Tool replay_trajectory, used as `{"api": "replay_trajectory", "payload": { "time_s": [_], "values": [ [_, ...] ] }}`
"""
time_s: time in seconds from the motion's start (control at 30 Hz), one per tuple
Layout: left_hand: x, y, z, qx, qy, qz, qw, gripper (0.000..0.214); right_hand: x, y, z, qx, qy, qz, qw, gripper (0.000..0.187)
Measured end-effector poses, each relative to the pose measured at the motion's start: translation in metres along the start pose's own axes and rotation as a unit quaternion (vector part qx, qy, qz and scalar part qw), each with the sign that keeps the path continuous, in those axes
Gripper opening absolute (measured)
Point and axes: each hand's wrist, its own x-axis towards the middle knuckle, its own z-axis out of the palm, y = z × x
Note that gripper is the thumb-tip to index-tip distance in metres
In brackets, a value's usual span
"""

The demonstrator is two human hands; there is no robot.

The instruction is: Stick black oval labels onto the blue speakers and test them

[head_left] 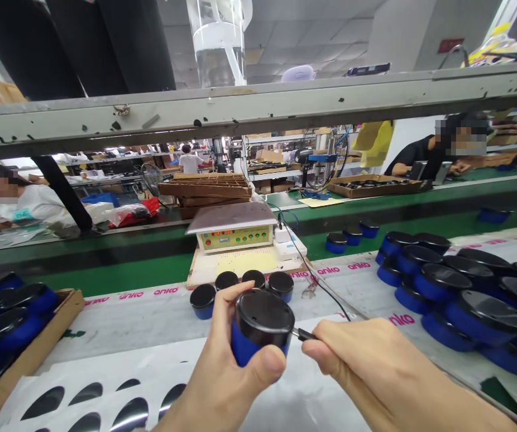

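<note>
Basically we've got one black-lidded blue cylindrical canister (261, 327) wrapped in our left hand (231, 366), while our right hand (366, 366) pinches a thin black wired probe (306, 334), its tip hidden; four more canisters (254, 279) sit just ahead.

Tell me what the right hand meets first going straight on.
The blue cylinder with a black top, held in the left hand; the black cable plug in the right hand reaches it first, though depth is unclear.

One camera rides on the person's head, facing forward and down across the workbench (150, 324), with the left hand (227, 360) and right hand (375, 372) close at six o'clock and far shelves (276, 141) at twelve.
</note>
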Motion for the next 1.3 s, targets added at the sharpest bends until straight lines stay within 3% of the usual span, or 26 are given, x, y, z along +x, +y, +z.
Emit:
{"api": "replay_trajectory", "payload": {
  "time_s": [0.1, 0.17, 0.23, 0.3, 0.37, 0.43, 0.63, 0.8, 0.9, 0.97, 1.07, 1.13, 1.2, 1.3],
  "values": [
    [-0.001, -0.01, 0.002, 0.095, 0.035, 0.095, 0.99, 0.076, -0.001, 0.002, 0.005, -0.012, 0.017, 0.021, 1.0, 0.038],
    [0.002, -0.014, -0.001, 0.181, 0.047, 0.202, 0.962, 0.076, -0.002, 0.005, 0.009, 0.03, 0.002, 0.046, 0.999, 0.033],
    [0.006, -0.012, -0.005, 0.281, 0.037, 0.314, 0.906, 0.074, -0.003, 0.008, 0.014, 0.099, -0.03, 0.078, 0.992, 0.021],
    [0.01, -0.005, -0.008, 0.39, 0.029, 0.401, 0.829, 0.068, -0.006, 0.011, 0.019, 0.166, -0.057, 0.109, 0.978, 0.016],
    [0.011, 0.003, -0.008, 0.47, 0.034, 0.458, 0.754, 0.059, -0.008, 0.011, 0.024, 0.205, -0.044, 0.119, 0.971, 0.017],
    [0.009, 0.009, -0.004, 0.49, 0.052, 0.506, 0.708, 0.048, -0.01, 0.009, 0.027, 0.223, -0.009, 0.103, 0.969, 0.017],
    [-0.003, 0.01, 0.005, 0.477, 0.065, 0.53, 0.698, 0.031, -0.014, 0.0, 0.03, 0.196, 0.046, 0.051, 0.978, 0.023],
    [0.0, 0.018, -0.003, 0.56, -0.003, 0.553, 0.617, 0.032, -0.018, -0.001, 0.04, 0.188, 0.079, 0.027, 0.979, 0.022],
    [0.005, 0.027, -0.005, 0.566, -0.031, 0.573, 0.592, 0.031, -0.021, 0.001, 0.045, 0.226, 0.086, 0.022, 0.97, 0.025],
    [0.007, 0.03, -0.006, 0.553, -0.042, 0.566, 0.61, 0.03, -0.025, 0.001, 0.046, 0.239, 0.076, 0.022, 0.968, 0.021],
    [0.006, 0.023, -0.009, 0.526, -0.065, 0.48, 0.699, 0.03, -0.032, 0.001, 0.045, 0.198, 0.018, 0.042, 0.979, 0.022],
    [0.006, 0.012, -0.012, 0.522, -0.115, 0.413, 0.738, 0.056, -0.038, 0.002, 0.043, 0.146, -0.023, 0.038, 0.988, 0.03],
    [0.01, 0.001, -0.016, 0.523, -0.152, 0.381, 0.747, 0.073, -0.045, 0.005, 0.041, 0.094, -0.03, 0.025, 0.995, 0.032],
    [0.023, -0.011, -0.022, 0.52, -0.079, 0.336, 0.782, 0.074, -0.057, 0.014, 0.039, 0.038, 0.036, 0.043, 0.998, 0.018]
  ]
}}
